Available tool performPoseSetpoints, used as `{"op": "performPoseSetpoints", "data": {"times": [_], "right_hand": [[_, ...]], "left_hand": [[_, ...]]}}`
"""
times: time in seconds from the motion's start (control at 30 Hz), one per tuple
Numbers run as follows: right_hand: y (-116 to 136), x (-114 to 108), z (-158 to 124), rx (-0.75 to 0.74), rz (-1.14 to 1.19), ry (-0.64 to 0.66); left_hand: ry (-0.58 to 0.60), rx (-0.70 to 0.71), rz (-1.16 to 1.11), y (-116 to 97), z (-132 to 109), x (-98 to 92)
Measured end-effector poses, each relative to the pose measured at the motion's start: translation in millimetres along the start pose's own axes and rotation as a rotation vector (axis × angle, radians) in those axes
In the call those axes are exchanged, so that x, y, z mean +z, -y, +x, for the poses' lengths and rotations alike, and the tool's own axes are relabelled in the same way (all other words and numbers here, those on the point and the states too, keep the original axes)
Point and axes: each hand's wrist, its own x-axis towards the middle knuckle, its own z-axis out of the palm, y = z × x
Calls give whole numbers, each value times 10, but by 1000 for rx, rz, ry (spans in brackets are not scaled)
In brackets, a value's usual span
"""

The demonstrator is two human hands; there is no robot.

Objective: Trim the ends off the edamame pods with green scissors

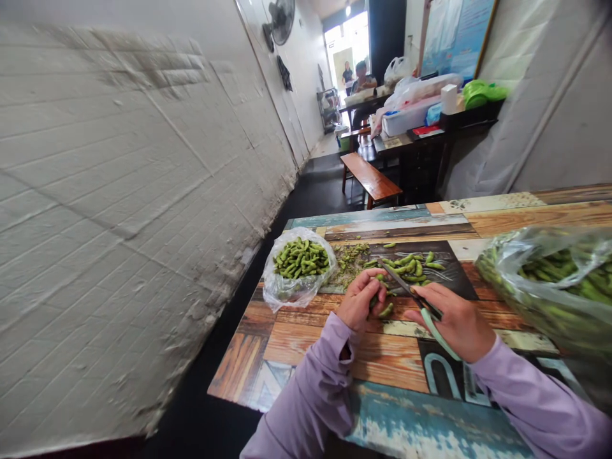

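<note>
My left hand is closed around green soybean pods, partly hidden by the fingers. In my right hand is a pair of scissors with pale green handles, its blades reaching to the pods at my left fingertips. Beyond both hands, loose pods lie on a dark patch of the table. Small trimmed bits are heaped to the left of them. A bowl lined with a clear plastic bag holds many pods at the left.
A large clear bag of pods stands at the right of the patchwork-patterned table. Past the table are a wooden bench and another table loaded with bags and boxes. A white brick wall runs along the left. Two people are farther back.
</note>
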Motion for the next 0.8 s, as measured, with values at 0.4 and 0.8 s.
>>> {"op": "performPoseSetpoints", "data": {"times": [0.4,0.8], "right_hand": [[-49,-10,-1,0,-25,-43],[-60,-42,29,-18,-12,-108]], "left_hand": [[-531,360,509,-785,192,-693],[-440,377,943,-713,88,-755]]}}
